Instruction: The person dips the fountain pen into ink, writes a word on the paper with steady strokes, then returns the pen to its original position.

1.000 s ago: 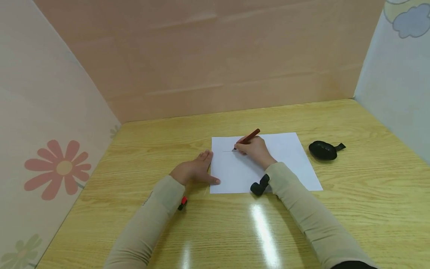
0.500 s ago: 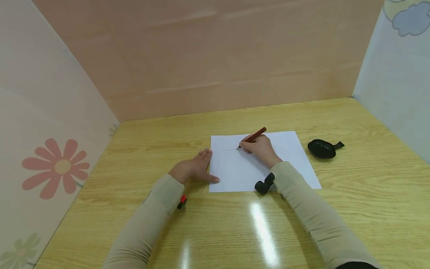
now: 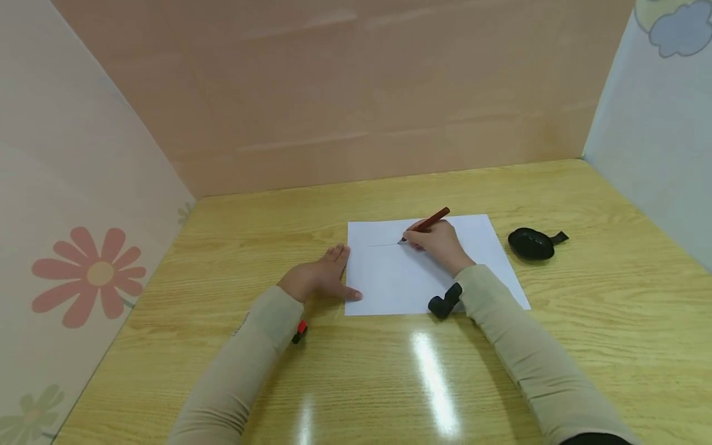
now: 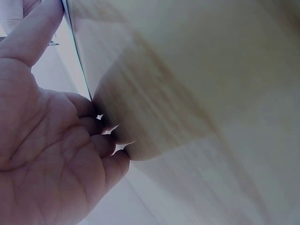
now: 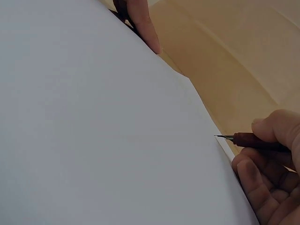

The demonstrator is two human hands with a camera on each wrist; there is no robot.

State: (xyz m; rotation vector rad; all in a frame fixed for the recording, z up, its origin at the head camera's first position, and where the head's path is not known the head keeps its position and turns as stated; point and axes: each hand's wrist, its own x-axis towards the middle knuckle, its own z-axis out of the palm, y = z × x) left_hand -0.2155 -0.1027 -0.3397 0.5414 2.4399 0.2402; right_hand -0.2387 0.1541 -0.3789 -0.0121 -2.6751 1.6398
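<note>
A white sheet of paper point(image 3: 384, 278) lies flat on the wooden table. My right hand point(image 3: 442, 244) pinches a dark red fountain pen point(image 3: 436, 217), its nib touching the paper at the end of a thin, nearly level line. In the right wrist view the metal nib of the pen point(image 5: 248, 139) shows between thumb and fingers. My left hand point(image 3: 322, 275) rests at the sheet's left edge, thumb on the paper and the other fingers extended beside it. The left wrist view shows the palm point(image 4: 51, 150) and fingertips against the table.
A black rounded object point(image 3: 531, 244) with a short strap lies right of the paper. A small red and black piece point(image 3: 299, 332) shows beside the left sleeve. A black wrist camera point(image 3: 445, 301) sits by the right cuff. Walls stand behind and at both sides.
My right hand has slid rightward with the pen, and the line on the paper has grown longer. The left hand stays in place on the sheet's edge.
</note>
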